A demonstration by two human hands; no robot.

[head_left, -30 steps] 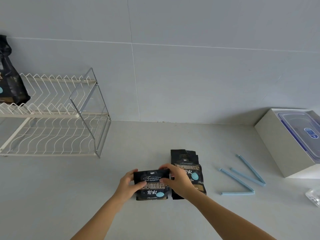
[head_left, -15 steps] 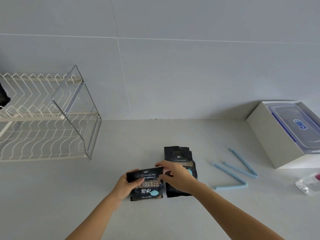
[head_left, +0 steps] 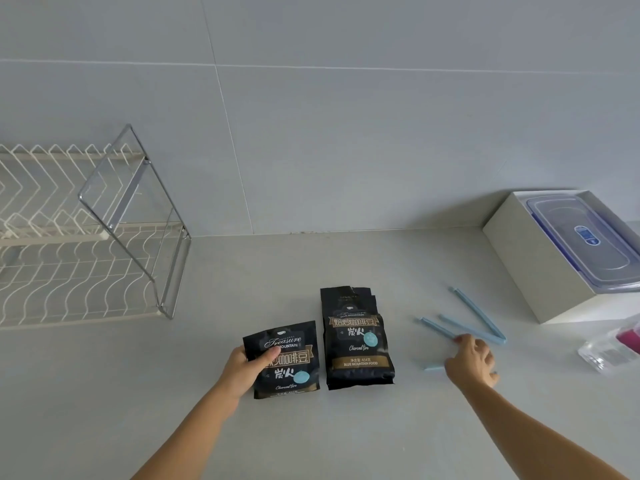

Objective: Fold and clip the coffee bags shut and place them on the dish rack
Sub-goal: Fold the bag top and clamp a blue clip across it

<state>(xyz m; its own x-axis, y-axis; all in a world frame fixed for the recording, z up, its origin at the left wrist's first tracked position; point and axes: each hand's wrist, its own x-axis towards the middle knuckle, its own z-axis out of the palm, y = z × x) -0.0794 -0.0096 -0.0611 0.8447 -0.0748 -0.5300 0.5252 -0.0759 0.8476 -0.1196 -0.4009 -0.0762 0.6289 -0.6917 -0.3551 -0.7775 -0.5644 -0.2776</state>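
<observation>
A pale grey, matte countertop [head_left: 311,438] fills the lower view, smooth and bare in front. Two bare forearms reach in from the bottom edge. The left hand [head_left: 247,367] clamps the left side of a folded coffee bag [head_left: 284,360], thumb pressed across its glossy black front; the bag is short, its top folded over, lying flat on the counter. Just beside it to the right lies a second coffee bag [head_left: 356,341], taller, black with gold and white print, its crinkled top unfolded. Farther right, the right hand [head_left: 471,360] rests with loosely curled, parted fingers over a pale blue clip [head_left: 437,328], a thin plastic rod, fingertips touching it; whether it is gripped I cannot tell. A second blue clip [head_left: 479,315], opened in a V, lies just beyond. At the right stand a clear plastic tub [head_left: 609,349] and a white box [head_left: 526,268] holding a lidded transparent container [head_left: 585,244]. On the left stands a dish rack [head_left: 86,237] of white wavy wire with a shiny chrome frame. Behind, large grey wall tiles [head_left: 346,133] rise.
</observation>
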